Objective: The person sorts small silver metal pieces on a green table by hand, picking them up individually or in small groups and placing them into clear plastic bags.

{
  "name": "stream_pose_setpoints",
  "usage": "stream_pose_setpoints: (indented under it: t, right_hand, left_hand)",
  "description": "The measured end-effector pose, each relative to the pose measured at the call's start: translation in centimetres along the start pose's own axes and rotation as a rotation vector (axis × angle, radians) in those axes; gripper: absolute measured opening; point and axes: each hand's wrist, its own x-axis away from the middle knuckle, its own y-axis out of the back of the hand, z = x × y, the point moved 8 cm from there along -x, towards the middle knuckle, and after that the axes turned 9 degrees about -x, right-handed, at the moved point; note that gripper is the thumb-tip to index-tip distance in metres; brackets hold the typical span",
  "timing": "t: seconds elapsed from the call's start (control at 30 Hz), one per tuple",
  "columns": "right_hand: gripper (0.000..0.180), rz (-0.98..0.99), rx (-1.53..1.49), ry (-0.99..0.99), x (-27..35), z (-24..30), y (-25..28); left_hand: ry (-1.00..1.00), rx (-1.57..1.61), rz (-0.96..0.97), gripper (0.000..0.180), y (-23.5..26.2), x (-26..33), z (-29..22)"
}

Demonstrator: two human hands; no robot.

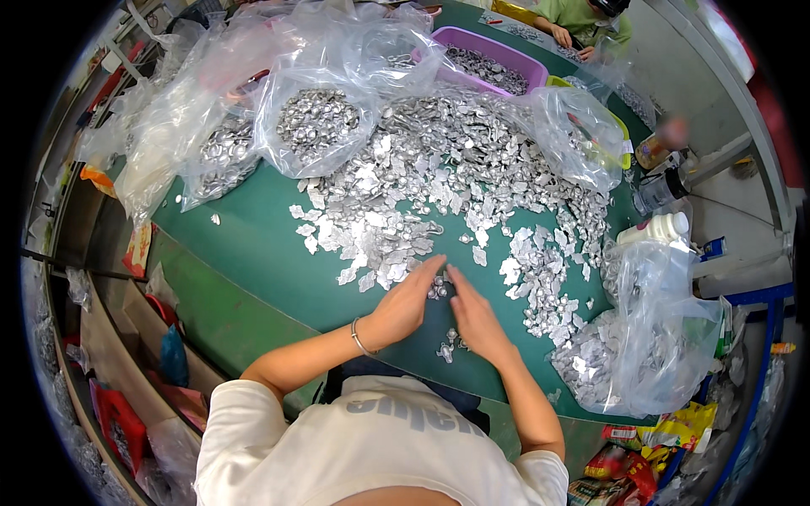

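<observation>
My left hand [403,309] and my right hand [477,320] rest near the front of the green table, tilted inward with their fingertips almost meeting. Fingers on both are stretched out, and neither grips anything. Several small silver metal pieces [438,289] lie on the table between the palms. Closer to my body, a few more loose metal pieces [448,347] lie near the table's edge. Just beyond my left fingertips spreads a patch of flat, leaf-shaped metal pieces [375,244]. It joins a large heap of the same silver pieces [472,139] farther back.
Clear plastic bags of metal parts stand at the back left [316,126] and front right [620,354]. A purple tub [537,69] of parts sits at the back. White bottles [656,228] stand at the right edge. Another person [582,25] works at the far end.
</observation>
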Motion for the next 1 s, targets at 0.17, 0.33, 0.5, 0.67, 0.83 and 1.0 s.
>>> stream_pose_setpoints:
  t: [0.17,0.33,0.5,0.67,0.83,1.0]
  right_hand:
    - [0.042,-0.202,0.475,0.159,-2.3,-0.3,3.7]
    - [0.043,-0.124,0.828,0.090,-0.4,-1.5,3.5]
    - [0.047,-0.128,0.649,0.140,1.7,-1.0,3.7]
    - [0.050,0.085,0.324,0.055,1.9,0.1,-0.6]
    - [0.052,-0.182,0.334,0.042,-0.9,-1.3,1.7]
    - [0.058,0.048,0.228,0.023,-0.2,0.3,-3.0]
  left_hand:
    - [-0.112,-0.071,-0.051,0.069,-0.4,-5.0,-0.6]
    - [-0.229,-0.226,0.039,0.061,-2.5,-6.5,0.2]
    - [-0.215,-0.162,0.180,0.053,-3.2,-1.9,0.8]
    - [-0.111,0.029,-0.037,0.053,-0.5,-1.5,0.0]
    - [-0.013,0.159,-0.192,0.051,1.4,-0.4,-0.3]
    - [0.175,0.340,-0.164,0.040,1.9,4.4,0.8]
